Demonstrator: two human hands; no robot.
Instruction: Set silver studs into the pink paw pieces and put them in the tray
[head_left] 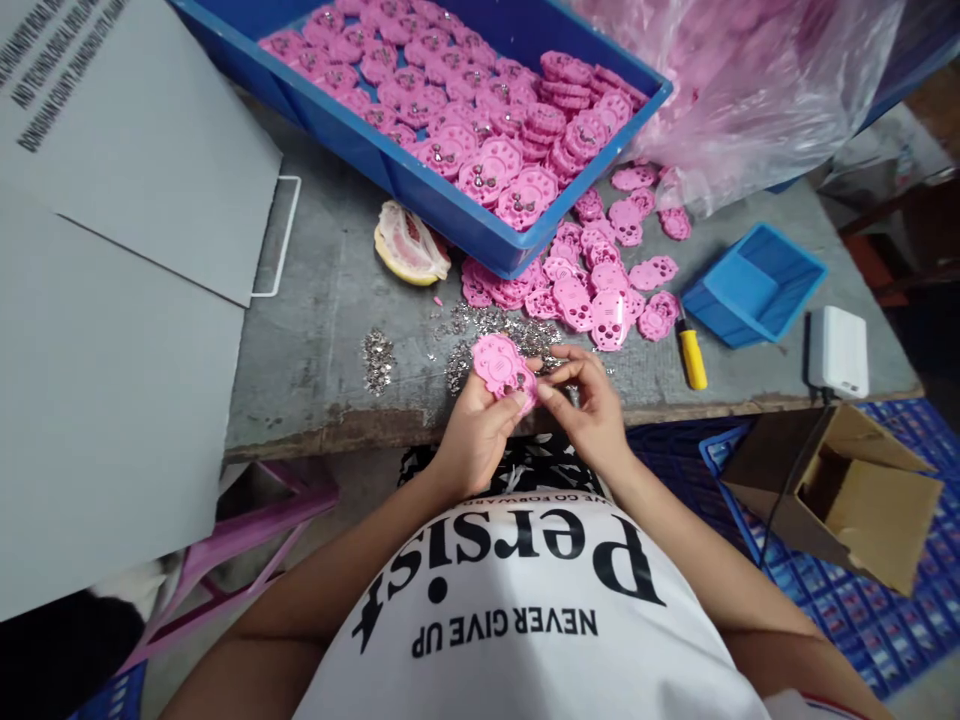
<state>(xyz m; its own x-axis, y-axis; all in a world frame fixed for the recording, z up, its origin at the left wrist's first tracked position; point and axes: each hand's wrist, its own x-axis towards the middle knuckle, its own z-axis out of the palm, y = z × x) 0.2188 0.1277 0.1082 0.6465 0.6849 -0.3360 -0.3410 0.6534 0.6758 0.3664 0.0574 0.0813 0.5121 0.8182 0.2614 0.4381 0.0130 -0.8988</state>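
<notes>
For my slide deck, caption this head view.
Left hand holds a pink plastic disc while right hand fingers pinch beside it, above scattered metal bits.

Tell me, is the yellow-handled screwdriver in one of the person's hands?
No, the yellow-handled screwdriver lies on the table, right of both hands.

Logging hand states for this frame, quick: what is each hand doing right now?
Left hand: closed on a pink plastic piece.
Right hand: fingertips pinched at the piece's edge; what they hold cannot be told.
</notes>
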